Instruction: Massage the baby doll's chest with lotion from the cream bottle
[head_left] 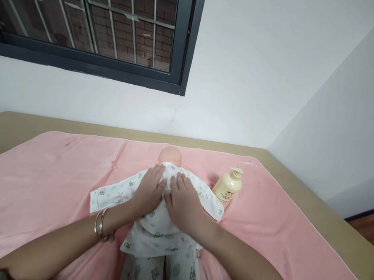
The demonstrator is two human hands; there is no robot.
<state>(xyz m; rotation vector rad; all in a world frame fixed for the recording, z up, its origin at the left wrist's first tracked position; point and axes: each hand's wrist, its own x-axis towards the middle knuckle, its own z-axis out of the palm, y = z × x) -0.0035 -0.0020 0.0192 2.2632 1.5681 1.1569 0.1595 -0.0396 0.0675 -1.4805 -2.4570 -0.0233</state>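
A baby doll (170, 155) lies on a pink blanket with its head toward the wall. It wears a white long-sleeved top (155, 239) and matching trousers (182, 270), both printed with small green figures. My left hand (150, 188) rests flat on the upper part of the top, fingers stretched out. Beside it my right hand (183, 201) also lies flat on the cloth, its fingers pointing toward the doll's head. The two thumbs are close together. Both sleeves spread out sideways, and the doll's arms are hidden.
A cream pump bottle (227, 185) stands by the right sleeve. The pink blanket (44, 190) covers most of a tan table (297, 197). Behind it rises a white wall (241, 75) with a dark-framed, barred window (118, 26).
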